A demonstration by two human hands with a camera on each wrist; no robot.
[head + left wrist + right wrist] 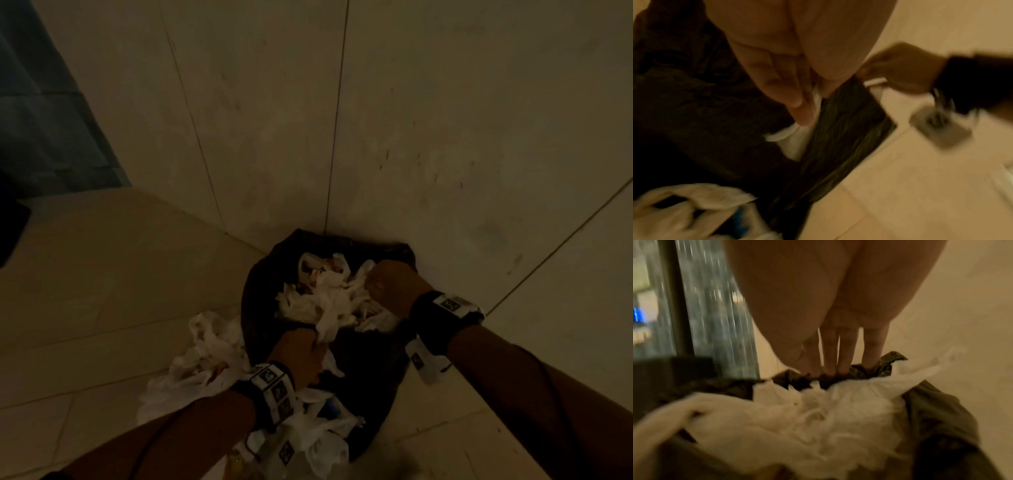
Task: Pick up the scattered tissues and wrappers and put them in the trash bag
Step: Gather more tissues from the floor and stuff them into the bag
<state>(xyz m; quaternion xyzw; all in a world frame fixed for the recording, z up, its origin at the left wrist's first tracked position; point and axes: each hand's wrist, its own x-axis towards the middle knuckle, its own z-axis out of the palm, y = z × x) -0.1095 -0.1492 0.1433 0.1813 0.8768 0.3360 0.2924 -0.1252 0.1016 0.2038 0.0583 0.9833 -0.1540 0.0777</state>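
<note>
A black trash bag [260, 284] stands open on the tiled floor in a wall corner, heaped with white tissues and wrappers [322, 294]. At the bag's near rim my left hand [313, 342] pinches a white tissue [325, 329]; the left wrist view shows the tissue [795, 142] between its fingers [797, 100], beside the bag's edge [838, 138]. My right hand [376, 277] grips the far rim, its fingers [830, 368] curled over the black plastic [941, 410] above the heap [818, 410]. More crumpled tissues and wrappers [209, 349] lie on the floor left of the bag, others [318, 435] under my left wrist.
Two pale tiled walls meet right behind the bag. A bluish ribbed panel [41, 102] and a dark object [10, 226] stand at the far left. Floor tiles [102, 274] stretch left and right of the bag. The light is dim and both wrist views are blurred.
</note>
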